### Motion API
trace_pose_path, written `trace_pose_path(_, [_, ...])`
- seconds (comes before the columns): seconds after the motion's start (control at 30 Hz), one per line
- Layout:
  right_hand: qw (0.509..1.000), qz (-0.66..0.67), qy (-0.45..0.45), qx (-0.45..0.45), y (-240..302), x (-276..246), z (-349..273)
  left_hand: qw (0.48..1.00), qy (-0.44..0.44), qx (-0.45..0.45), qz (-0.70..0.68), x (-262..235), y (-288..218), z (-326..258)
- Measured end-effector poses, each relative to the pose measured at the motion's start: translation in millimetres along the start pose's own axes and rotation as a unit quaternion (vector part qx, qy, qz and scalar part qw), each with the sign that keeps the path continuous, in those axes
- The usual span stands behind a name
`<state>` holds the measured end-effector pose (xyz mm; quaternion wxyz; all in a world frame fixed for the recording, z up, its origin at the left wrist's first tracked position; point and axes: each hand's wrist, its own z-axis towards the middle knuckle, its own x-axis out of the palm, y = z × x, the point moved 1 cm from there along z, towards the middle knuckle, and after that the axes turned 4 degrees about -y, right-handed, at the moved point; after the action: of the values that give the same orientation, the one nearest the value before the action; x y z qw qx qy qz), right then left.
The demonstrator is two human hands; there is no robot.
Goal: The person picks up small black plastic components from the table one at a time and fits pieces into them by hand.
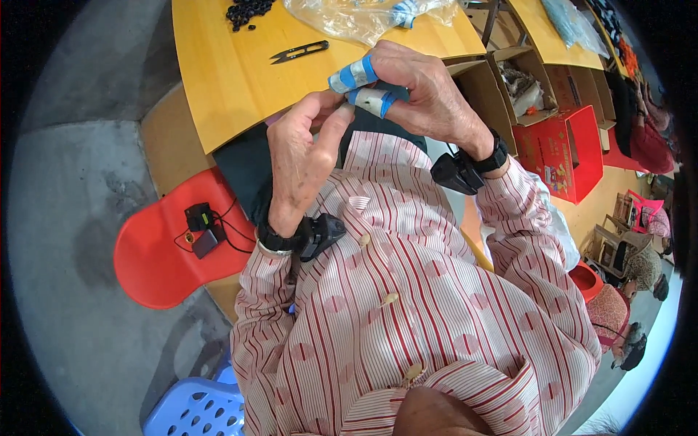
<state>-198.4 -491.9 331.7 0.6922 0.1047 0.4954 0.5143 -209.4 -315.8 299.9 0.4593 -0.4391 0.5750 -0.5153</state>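
Just over the near edge of the yellow table, my two hands meet at the fingertips. My left hand (299, 149) is closed, its thumb and forefinger pressed together. My right hand (430, 91) pinches too, with blue and silvery tape wound round its thumb and forefinger. Whatever sits between the fingertips is too small and covered to make out. Beyond the hands, black thread snips (299, 52) lie on the table. Farther off is a heap of small black pieces (249, 10). Dark cloth (243, 163) lies below my hands.
Yellow table (218, 87) ahead, with a clear plastic bag (342, 18) at its far side. Cardboard boxes (520, 80) and a red box (560, 156) stand to the right. A red stool (156, 247) holding a small black device is at left; other people sit far right.
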Motion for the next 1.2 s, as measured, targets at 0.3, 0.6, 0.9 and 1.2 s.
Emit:
trace_pose_path(0.3, [0.999, -0.008, 0.037, -0.010, -2, 0, -2, 0.999, 0.046, -0.016, -0.017, -5, 5, 1])
trace_pose_path(0.6, [0.975, -0.216, 0.014, -0.044, -1, 4, -11, 0.989, 0.039, -0.074, -0.125, -8, 4, 4])
trace_pose_path(0.9, [0.943, -0.313, -0.006, -0.108, 2, 15, -9, 0.991, 0.039, -0.066, -0.112, -3, -7, 5])
trace_pose_path(1.2, [0.942, -0.318, -0.005, -0.112, -1, 16, -14, 0.990, 0.044, -0.067, -0.114, 1, -3, 5])
